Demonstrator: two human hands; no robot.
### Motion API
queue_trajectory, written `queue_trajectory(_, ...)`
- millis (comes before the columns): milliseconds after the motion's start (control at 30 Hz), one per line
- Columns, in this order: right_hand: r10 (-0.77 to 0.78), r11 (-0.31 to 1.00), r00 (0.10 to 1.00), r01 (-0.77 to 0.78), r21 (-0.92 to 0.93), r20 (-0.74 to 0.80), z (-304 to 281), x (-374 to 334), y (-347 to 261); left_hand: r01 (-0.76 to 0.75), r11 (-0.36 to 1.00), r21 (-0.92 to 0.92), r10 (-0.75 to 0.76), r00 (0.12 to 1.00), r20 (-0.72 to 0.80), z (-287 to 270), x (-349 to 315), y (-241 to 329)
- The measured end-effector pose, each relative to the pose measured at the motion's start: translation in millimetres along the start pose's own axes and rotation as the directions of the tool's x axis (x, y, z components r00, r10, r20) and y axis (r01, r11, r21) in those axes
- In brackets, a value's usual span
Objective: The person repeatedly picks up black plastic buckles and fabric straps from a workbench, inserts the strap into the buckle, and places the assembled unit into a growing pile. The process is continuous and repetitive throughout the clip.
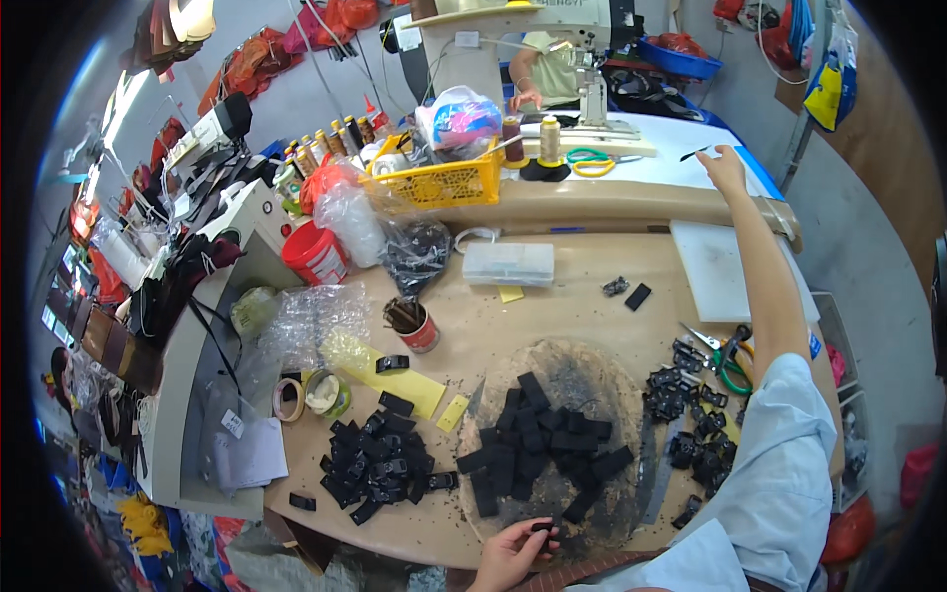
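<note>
My left hand (511,557) is at the near edge of the table, thumb and fingers closed on a small black strap piece (543,527). My right arm stretches far forward to the white-topped sewing table. There my right hand (726,170) pinches at a thin black piece (693,154), too small to name. In front of me, black strap pieces (533,439) lie heaped on a round, worn board (617,395). Left of the board is a pile of black strap pieces with buckles (380,464). Loose black buckles (705,434) lie along its right side.
Scissors with green and orange handles (732,357) lie at the right, below a white cutting board (725,271). Behind stand a clear plastic box (508,263), a can of sticks (411,326) and a yellow basket (439,185). A person (547,74) sits behind the sewing machine (592,94).
</note>
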State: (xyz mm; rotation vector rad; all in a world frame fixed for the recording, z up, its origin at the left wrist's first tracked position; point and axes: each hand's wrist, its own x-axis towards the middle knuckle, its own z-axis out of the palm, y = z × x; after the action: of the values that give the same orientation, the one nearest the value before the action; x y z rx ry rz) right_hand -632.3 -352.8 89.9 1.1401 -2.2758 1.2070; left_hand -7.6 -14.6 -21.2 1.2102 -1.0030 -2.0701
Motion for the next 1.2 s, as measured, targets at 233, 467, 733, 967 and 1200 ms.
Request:
queue_trajectory(233, -0.325, 0.845, 0.716, -0.073, 0.529, 0.618, -58.7, -198.2, -100.5, 0.034, 0.999, 0.027, -0.036, 0.997, 0.065, -2.4, -3.4, 10.7)
queue_trajectory(467, -0.906, 0.424, -0.014, -0.030, 0.905, 0.424, -209.4, -395.9, -202.8, -0.031, 0.997, 0.076, 0.013, 0.975, 0.220, 6.7, -8.1, 39.0)
queue_trajectory(733, -0.871, 0.481, 0.029, -0.142, 0.865, 0.490, -232.4, -428.2, -206.5, -0.130, 0.965, 0.227, 0.037, 0.927, 0.372, 8.0, -30.0, 53.4)
queue_trajectory(967, -0.895, 0.438, 0.085, -0.001, 0.899, 0.437, -253.8, -452.3, -211.8, -0.064, 0.945, 0.322, -0.068, 0.920, 0.386, 9.1, -47.3, 56.3)
queue_trajectory(1200, -0.870, 0.421, 0.314, 0.076, 0.904, 0.379, -248.2, -497.1, -192.8, 0.031, 0.966, 0.258, -0.126, 0.925, 0.359, -2.2, -51.9, 51.3)
